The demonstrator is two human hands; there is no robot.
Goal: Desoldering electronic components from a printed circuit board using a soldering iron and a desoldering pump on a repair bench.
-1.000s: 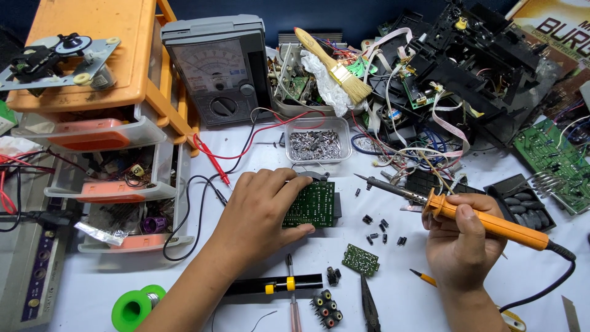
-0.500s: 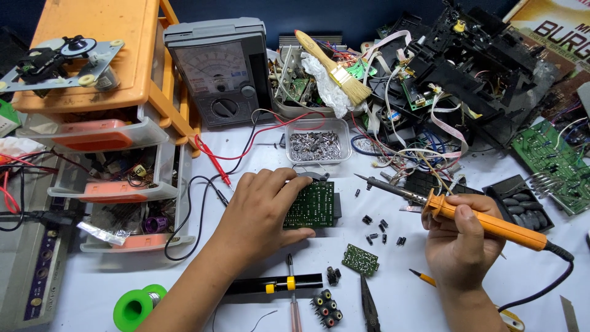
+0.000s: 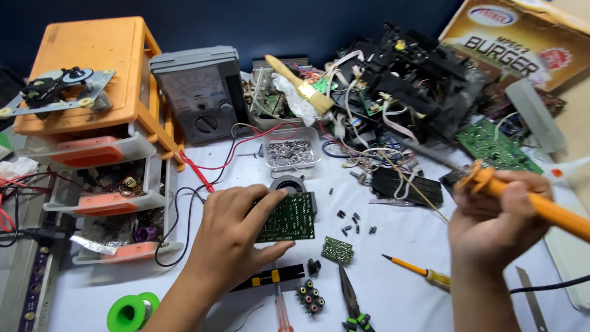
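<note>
Now left hand grips the green circuit board; right hand holds soldering iron well apart.

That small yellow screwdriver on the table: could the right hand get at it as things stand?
Probably not at once: the right hand grips an orange soldering iron. The yellow screwdriver lies uncovered just below it.

One head-worn camera looks steeply down — close, perhaps at arm's length — onto the cluttered workbench.

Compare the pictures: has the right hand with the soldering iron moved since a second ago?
Yes. The right hand has lifted the soldering iron up and to the right, away from the green circuit board on the table.
</note>
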